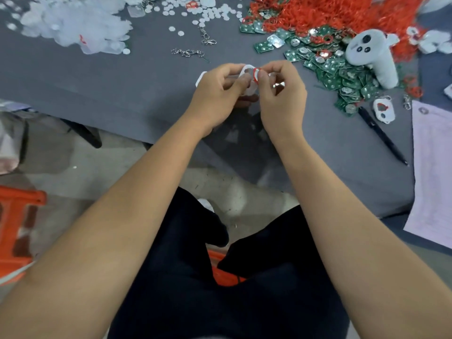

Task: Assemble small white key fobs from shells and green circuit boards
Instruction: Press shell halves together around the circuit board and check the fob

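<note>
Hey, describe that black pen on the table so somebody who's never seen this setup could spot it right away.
Start at the grey table and find the heap of green circuit boards on its right side, below the red rubber rings. From the near edge of that heap, the black pen runs diagonally toward the table's front right corner. It is the only long, thin, dark thing there; everything beside it is small, green, white or red.

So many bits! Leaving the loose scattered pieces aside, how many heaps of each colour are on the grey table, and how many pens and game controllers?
White shell heap: 1
Red ring heap: 1
Green circuit board heap: 1
Black pen: 1
White controller: 1
Total: 5
</note>
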Demonstrator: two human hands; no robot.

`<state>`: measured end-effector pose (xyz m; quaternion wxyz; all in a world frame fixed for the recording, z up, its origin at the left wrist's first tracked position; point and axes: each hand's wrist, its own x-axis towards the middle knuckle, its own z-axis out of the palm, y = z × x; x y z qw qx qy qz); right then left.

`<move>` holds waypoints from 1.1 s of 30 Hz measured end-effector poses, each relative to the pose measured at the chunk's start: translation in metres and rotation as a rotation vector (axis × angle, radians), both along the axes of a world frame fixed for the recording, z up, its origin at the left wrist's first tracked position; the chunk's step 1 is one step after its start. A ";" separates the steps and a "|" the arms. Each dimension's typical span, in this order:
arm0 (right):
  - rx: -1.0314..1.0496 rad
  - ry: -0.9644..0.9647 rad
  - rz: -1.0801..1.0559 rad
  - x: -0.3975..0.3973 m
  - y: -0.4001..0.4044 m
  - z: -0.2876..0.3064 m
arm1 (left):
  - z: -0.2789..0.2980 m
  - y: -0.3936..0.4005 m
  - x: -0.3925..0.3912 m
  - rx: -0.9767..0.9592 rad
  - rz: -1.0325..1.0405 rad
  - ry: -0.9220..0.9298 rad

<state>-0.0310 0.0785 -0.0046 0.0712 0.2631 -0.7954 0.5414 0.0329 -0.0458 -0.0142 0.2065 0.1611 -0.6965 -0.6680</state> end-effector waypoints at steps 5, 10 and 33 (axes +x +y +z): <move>0.104 0.126 0.029 -0.005 -0.003 -0.003 | 0.001 -0.001 0.000 0.013 0.011 -0.002; 0.084 0.208 -0.042 0.001 0.000 -0.003 | 0.006 0.002 0.003 0.042 -0.023 0.000; -0.061 -0.040 0.057 -0.001 0.007 -0.005 | 0.005 -0.002 0.004 0.118 -0.066 -0.014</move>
